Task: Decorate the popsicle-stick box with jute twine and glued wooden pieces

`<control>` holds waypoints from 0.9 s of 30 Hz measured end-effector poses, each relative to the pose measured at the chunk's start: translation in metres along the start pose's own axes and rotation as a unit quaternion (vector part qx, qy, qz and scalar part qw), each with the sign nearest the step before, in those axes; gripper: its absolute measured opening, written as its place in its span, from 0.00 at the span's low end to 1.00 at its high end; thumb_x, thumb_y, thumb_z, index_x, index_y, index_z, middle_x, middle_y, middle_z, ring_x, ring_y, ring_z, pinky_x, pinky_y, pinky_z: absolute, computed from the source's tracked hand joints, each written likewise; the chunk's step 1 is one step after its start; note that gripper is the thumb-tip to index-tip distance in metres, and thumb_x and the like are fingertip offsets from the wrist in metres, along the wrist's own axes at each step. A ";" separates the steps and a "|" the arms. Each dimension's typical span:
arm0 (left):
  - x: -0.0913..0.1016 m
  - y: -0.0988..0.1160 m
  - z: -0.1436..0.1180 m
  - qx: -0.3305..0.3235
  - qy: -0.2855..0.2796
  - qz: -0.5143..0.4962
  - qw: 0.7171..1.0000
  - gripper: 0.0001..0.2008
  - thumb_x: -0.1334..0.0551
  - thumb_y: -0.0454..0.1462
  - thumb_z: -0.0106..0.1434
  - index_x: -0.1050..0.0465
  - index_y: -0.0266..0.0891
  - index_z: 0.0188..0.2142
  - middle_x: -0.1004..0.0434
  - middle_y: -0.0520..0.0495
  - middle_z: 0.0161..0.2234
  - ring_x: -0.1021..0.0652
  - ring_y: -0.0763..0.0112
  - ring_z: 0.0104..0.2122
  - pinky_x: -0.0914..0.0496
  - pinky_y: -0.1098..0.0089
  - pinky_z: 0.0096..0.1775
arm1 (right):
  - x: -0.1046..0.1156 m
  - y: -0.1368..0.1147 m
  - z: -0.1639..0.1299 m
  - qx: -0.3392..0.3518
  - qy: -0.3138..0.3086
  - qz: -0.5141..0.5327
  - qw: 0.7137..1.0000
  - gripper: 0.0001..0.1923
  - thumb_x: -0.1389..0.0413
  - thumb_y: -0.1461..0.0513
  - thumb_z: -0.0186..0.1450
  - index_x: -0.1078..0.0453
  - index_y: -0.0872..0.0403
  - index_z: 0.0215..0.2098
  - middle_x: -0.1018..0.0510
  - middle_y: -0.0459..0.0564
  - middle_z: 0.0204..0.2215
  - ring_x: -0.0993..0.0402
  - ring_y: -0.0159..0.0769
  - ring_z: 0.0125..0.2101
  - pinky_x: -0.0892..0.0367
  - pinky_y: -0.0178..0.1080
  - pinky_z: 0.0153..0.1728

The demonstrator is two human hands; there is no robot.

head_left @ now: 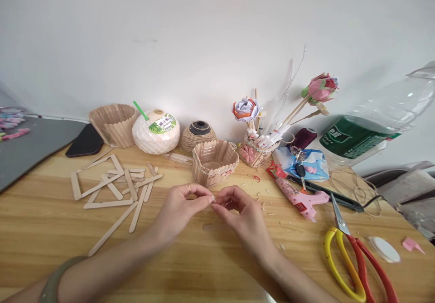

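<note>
My left hand (183,207) and my right hand (243,212) meet at their fingertips over the middle of the table. Both are closed in a pinch around something small and pale between them, too little of it showing to name. Just beyond the fingers stands a small basket (200,175) of upright craft sticks, with a beaded trim along its side. To the left of my left hand lie several loose craft sticks (117,225), some joined into angled frames. Small wood shavings are scattered right of my right hand.
Along the wall stand a larger stick basket (118,128), a white coconut (156,137) with a straw, a twine ball (197,137) and a decorated pen holder (253,157) with paper flowers. At right lie a pink glue gun (304,201), scissors (355,248) and a large plastic bottle (356,135).
</note>
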State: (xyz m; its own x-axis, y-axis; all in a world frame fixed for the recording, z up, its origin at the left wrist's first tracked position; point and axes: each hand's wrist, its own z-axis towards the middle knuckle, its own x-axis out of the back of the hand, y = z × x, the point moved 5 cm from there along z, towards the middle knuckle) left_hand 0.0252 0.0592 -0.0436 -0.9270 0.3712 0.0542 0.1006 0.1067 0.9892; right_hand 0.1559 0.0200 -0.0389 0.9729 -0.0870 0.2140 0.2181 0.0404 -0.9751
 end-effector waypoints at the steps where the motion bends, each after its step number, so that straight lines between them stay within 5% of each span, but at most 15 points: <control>1: 0.000 0.001 0.000 -0.004 0.002 -0.003 1.000 0.05 0.38 0.38 0.51 0.26 0.39 0.24 0.24 0.51 0.26 0.27 0.68 0.31 0.35 0.69 0.38 | 0.000 0.000 0.000 0.001 0.000 -0.017 1.000 0.05 0.42 0.60 0.55 0.32 0.54 0.29 0.26 0.46 0.26 0.31 0.31 0.27 0.35 0.35 0.29; 27: -0.002 -0.003 0.002 0.000 -0.006 -0.007 1.000 0.06 0.37 0.38 0.51 0.25 0.39 0.29 0.22 0.49 0.31 0.26 0.66 0.36 0.34 0.68 0.41 | 0.003 0.003 0.002 -0.058 -0.014 0.070 0.996 0.07 0.43 0.59 0.55 0.30 0.56 0.24 0.26 0.44 0.22 0.32 0.29 0.25 0.37 0.33 0.29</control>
State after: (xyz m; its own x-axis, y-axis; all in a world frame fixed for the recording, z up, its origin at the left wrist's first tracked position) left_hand 0.0276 0.0603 -0.0469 -0.9238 0.3809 0.0379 0.0870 0.1126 0.9898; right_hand 0.1593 0.0215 -0.0412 0.9952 -0.0615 0.0762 0.0721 -0.0657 -0.9952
